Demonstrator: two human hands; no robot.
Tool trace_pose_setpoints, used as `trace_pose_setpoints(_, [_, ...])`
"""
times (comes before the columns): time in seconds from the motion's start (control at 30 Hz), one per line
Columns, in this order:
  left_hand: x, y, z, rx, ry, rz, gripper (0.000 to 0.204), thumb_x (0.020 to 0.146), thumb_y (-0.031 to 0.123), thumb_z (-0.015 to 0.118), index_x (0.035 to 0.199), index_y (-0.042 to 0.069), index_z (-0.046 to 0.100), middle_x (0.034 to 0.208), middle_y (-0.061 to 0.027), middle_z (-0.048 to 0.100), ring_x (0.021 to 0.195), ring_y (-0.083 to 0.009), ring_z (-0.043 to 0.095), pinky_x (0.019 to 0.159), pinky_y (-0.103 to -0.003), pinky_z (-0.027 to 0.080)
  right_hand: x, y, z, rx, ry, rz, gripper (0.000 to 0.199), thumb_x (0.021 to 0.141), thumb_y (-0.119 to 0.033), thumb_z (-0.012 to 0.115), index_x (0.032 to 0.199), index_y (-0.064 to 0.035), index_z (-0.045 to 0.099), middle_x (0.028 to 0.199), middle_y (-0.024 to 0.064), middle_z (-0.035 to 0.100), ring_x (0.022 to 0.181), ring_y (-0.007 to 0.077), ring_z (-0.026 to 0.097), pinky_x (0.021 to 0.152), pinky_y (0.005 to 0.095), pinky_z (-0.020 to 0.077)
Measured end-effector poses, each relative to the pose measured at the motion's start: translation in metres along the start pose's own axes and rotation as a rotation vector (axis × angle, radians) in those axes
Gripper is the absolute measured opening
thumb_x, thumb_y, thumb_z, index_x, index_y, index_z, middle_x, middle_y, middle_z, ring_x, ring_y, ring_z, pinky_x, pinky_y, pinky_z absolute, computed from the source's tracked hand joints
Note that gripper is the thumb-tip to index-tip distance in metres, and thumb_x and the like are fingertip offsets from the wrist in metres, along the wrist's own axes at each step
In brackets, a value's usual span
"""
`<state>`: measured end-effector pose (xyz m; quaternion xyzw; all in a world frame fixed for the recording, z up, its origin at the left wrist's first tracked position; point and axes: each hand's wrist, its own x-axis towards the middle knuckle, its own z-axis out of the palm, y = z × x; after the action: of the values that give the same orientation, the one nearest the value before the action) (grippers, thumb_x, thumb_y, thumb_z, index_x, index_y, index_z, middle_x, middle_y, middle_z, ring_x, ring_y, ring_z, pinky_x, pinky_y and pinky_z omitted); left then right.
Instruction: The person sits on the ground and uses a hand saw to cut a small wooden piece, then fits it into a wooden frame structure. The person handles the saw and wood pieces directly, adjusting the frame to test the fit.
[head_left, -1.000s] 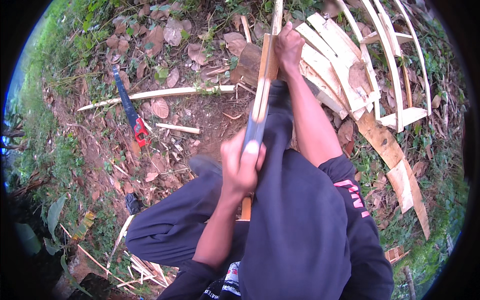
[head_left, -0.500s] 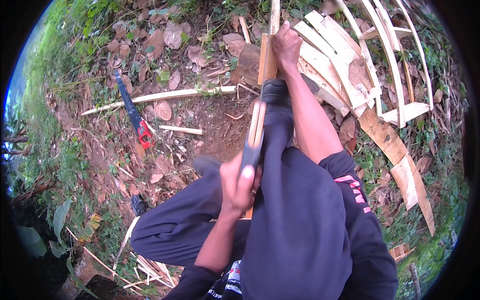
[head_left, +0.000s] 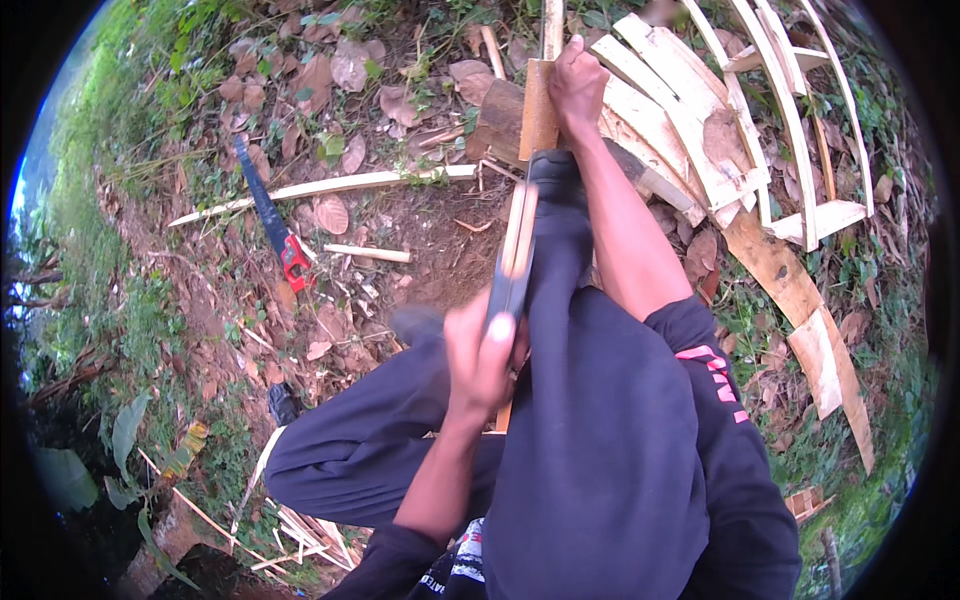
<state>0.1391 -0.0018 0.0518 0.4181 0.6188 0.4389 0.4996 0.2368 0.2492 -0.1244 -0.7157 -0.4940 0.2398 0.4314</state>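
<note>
My left hand (head_left: 482, 350) is wrapped round the dark grip of a long, narrow tool (head_left: 518, 232). Two pale wooden strips with a thin dark line between them form its upper part; its kind is unclear and motion blurs it. My right hand (head_left: 580, 95), closed with the thumb up, holds the edge of a brown wooden board (head_left: 538, 110) beside a log (head_left: 497, 125). Just below that board is my dark shoe (head_left: 555, 180), at the end of my outstretched leg. A pale wooden strip (head_left: 552, 30) extends beyond the board.
On the leafy ground at left lies a red-handled handsaw (head_left: 270, 215), near a long pale strip (head_left: 320, 187) and a short stick (head_left: 368, 253). Cut boards (head_left: 665, 100) and a curved slatted frame (head_left: 785, 110) lie at right. Thin sticks (head_left: 305, 535) are piled at lower left.
My left hand and the tool have slid slightly forward, toward the board. My right hand keeps its hold with barely any movement. The whole view has shifted a little.
</note>
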Motion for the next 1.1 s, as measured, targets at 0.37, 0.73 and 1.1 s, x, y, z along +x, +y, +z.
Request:
trace_pose_setpoints(0.37, [0.012,0.001,0.004,-0.075,-0.034,-0.056,0.045,0.09,0.034,0.045,0.095,-0.007,0.062,0.055,-0.0018,0.05,0.045,-0.007,0.045,0.043,-0.024,0.032,-0.001,-0.002,0.002,-0.039,-0.016,0.004,0.063,0.101,-0.027,0.033,0.057,0.0096,0.058,0.056,0.0315,0.056,0.055,0.0458,0.061,0.057,0.0514,0.051])
trace_pose_setpoints(0.73, [0.003,0.008,-0.001,0.011,-0.047,0.005,0.039,0.093,0.032,0.044,0.084,-0.003,0.057,0.054,-0.0006,0.047,0.043,-0.0076,0.041,0.041,-0.025,0.03,0.002,0.0,0.004,-0.031,0.033,0.019,0.065,0.101,-0.027,0.031,0.054,0.0091,0.057,0.053,0.0306,0.055,0.049,0.0432,0.061,0.049,0.0505,0.049])
trace_pose_setpoints(1.1, [0.03,0.008,0.004,0.004,-0.051,-0.049,0.039,0.093,0.033,0.045,0.076,-0.001,0.055,0.055,0.0002,0.047,0.045,-0.0069,0.043,0.043,-0.024,0.03,0.006,0.001,0.002,-0.024,0.011,-0.038,0.061,0.101,-0.024,0.033,0.056,0.0086,0.059,0.054,0.0303,0.056,0.051,0.043,0.062,0.053,0.05,0.0501])
